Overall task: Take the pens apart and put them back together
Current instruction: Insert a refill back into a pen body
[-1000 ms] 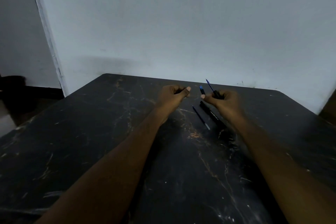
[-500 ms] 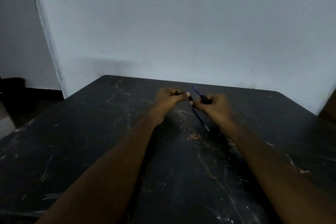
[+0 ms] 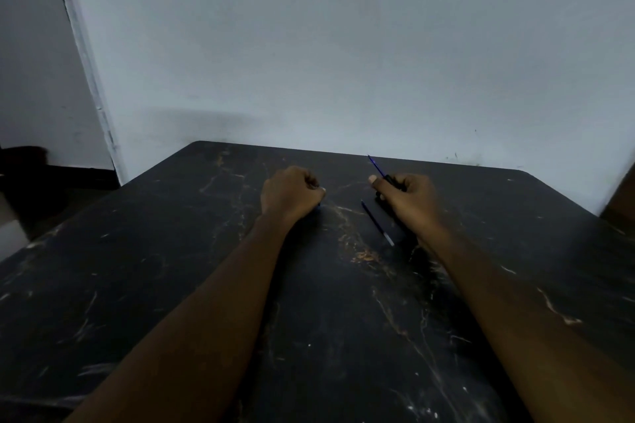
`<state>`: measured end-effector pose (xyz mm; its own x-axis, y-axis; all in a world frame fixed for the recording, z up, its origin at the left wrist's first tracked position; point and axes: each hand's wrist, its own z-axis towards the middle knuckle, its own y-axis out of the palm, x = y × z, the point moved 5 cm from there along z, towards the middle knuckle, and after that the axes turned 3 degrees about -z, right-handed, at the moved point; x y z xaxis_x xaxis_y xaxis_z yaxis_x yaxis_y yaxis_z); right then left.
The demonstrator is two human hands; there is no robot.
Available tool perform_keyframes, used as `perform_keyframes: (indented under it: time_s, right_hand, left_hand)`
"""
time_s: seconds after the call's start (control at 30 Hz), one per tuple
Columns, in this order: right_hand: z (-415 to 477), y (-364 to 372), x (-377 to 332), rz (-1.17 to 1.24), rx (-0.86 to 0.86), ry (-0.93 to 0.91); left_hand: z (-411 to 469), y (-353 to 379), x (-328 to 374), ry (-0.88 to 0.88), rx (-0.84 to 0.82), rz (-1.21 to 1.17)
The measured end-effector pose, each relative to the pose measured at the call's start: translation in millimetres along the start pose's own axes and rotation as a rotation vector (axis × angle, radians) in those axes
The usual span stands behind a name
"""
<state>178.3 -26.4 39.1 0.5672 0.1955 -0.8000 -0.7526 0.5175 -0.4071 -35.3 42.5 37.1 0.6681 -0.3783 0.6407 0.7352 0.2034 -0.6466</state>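
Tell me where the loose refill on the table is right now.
In the head view the loose refill lies diagonally on the dark table, right of centre, just inside the right hand and across from the left hand.

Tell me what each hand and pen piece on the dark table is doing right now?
Left hand: closed fist, contents hidden.
Right hand: closed around a black pen barrel, thin blue refill sticking out.
Loose thin dark refill with pale tip: lying flat, untouched.
Dark marble-patterned table: scratched.

Lighting was dim and bluish throughout. The desk (image 3: 171,285) appeared underexposed. Wide-angle distortion bent the edges; detail was soft.
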Motion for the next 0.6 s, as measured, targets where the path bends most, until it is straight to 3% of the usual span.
perform_keyframes:
  time_s: [0.33, 0.6]
  right_hand:
    - [-1.5, 0.0, 0.0, 0.014, -0.033, 0.012]
    - [-2.8, 4.6, -2.0, 0.046, -0.051, 0.044]
  left_hand:
    - [1.6, 5.2, -7.8, -0.055, -0.046, -0.125]
    - [-2.0, 4.5, 11.3, -0.031, 0.066, -0.293]
